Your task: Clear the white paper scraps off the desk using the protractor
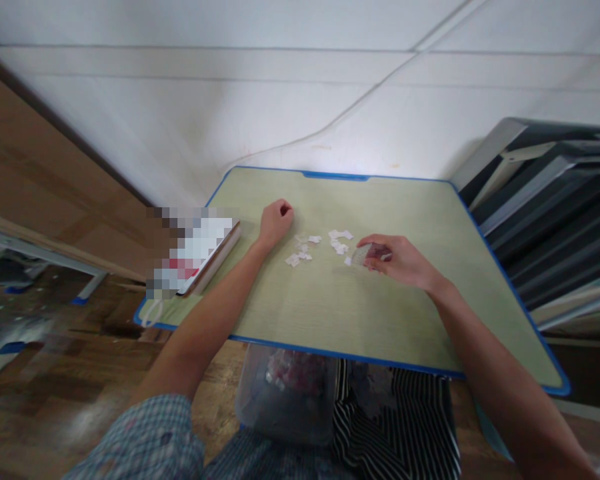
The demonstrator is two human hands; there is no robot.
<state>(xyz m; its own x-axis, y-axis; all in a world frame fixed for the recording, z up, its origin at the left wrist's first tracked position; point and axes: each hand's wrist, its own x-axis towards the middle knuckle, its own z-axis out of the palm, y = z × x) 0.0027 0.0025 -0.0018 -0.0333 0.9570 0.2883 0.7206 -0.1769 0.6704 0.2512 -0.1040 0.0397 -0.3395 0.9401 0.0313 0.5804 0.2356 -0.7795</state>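
Observation:
My right hand (397, 259) pinches a small see-through plastic piece (361, 254) between thumb and fingers, low over the table; its exact kind is not clear. Just left of that piece, small white paper-like bits (339, 246) lie in a loose cluster. Another scatter of white and clear bits (299, 257) sits farther left, between my two hands. My left hand (276, 223) rests on the table with its fingers curled into a loose fist, and nothing shows in it.
The pale green table (290, 307) has a blue rim. A boxy object (213, 257), partly blurred out, stands at its left edge. Dark folded panels (560, 193) lean on the right. Below the front edge is a clear plastic bin (285, 417) beside striped cloth (400, 427).

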